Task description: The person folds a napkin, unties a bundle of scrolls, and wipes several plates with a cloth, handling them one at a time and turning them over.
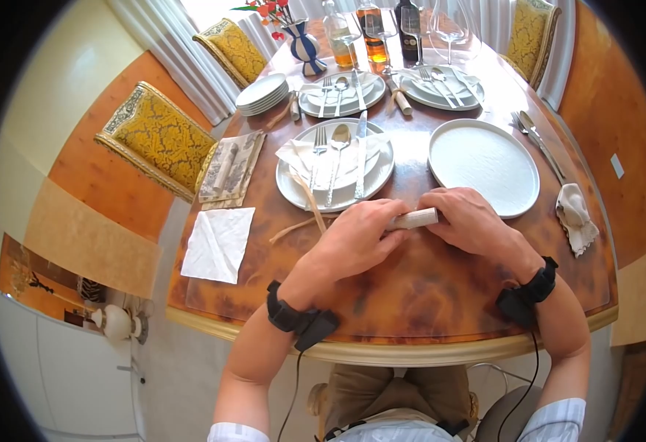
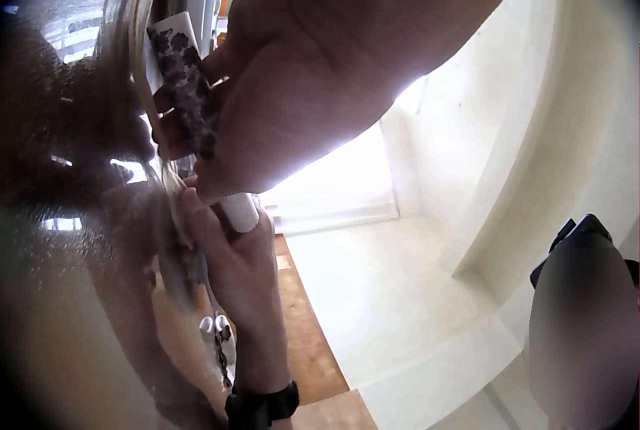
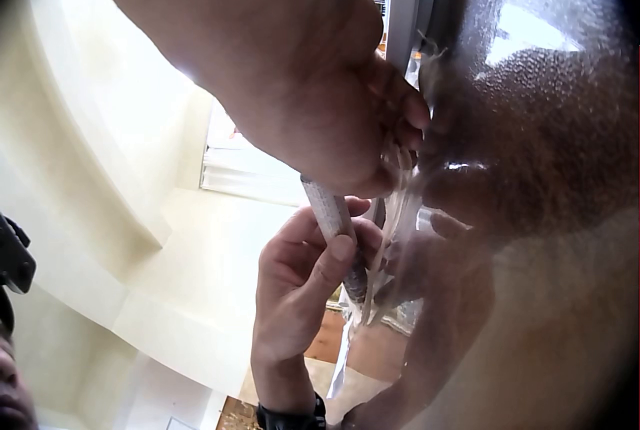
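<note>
Near the table's front, the left hand (image 1: 356, 239) grips a rolled, patterned napkin (image 1: 416, 219) with fingers and thumb curled round it. The right hand (image 1: 466, 221) is at the roll's right end, its fingers bent down beside it. In the left wrist view the roll (image 2: 185, 80) shows a dark floral print and pale ends. The right wrist view has the left hand (image 3: 295, 295) pinching the roll (image 3: 328, 212), while the right hand (image 3: 310, 100) has its fingertips at thin pale strands (image 3: 400, 195). Tan raffia strands (image 1: 293, 230) lie left of the left hand.
Behind the hands stand a plate with cutlery (image 1: 290, 188) and a bare plate (image 1: 483, 166). At left lie a white napkin (image 1: 218, 243) and folded patterned cloths (image 1: 216, 188); at right, a tied napkin (image 1: 574, 217). Bottles (image 1: 373, 33), glasses and a vase (image 1: 306, 48) are farther back.
</note>
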A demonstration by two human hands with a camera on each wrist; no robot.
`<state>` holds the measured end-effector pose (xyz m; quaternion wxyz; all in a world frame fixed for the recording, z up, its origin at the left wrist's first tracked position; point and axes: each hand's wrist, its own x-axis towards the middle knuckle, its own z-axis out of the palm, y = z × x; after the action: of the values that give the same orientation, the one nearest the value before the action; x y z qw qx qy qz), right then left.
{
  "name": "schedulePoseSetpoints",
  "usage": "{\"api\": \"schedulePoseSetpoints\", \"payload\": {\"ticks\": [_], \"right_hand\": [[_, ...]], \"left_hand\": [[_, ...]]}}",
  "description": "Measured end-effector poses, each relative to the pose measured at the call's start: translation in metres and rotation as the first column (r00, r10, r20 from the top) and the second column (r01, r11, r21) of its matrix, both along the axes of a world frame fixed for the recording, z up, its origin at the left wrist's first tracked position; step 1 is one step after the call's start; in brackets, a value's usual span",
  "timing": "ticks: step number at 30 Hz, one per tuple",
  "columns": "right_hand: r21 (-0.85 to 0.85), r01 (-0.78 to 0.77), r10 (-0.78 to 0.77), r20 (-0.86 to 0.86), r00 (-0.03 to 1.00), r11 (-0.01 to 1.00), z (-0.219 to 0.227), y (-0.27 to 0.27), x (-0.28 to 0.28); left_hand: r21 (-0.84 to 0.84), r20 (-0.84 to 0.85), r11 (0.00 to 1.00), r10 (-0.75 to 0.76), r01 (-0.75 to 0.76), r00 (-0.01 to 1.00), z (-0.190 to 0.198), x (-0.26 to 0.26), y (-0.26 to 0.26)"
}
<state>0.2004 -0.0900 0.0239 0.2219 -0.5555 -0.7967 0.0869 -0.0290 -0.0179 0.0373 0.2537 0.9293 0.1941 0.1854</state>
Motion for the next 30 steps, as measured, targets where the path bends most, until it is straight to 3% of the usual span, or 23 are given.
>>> {"api": "schedulePoseSetpoints", "payload": {"ticks": [10,30], "right_hand": [[0.011,-0.007,0.007,-0.008,1.000,1.000,0.001,0.000,0.000],[-0.012,0.000,-0.001,-0.027,1.000,1.000,-0.005,-0.001,0.004]], "left_hand": [[0.034,0.038,0.999,-0.001,-0.001,0.999,-0.004,0.000,0.001],[-0.028,-0.066,0.999,0.038,-0.040,0.997,0.007,0.005,-0.006]]}}
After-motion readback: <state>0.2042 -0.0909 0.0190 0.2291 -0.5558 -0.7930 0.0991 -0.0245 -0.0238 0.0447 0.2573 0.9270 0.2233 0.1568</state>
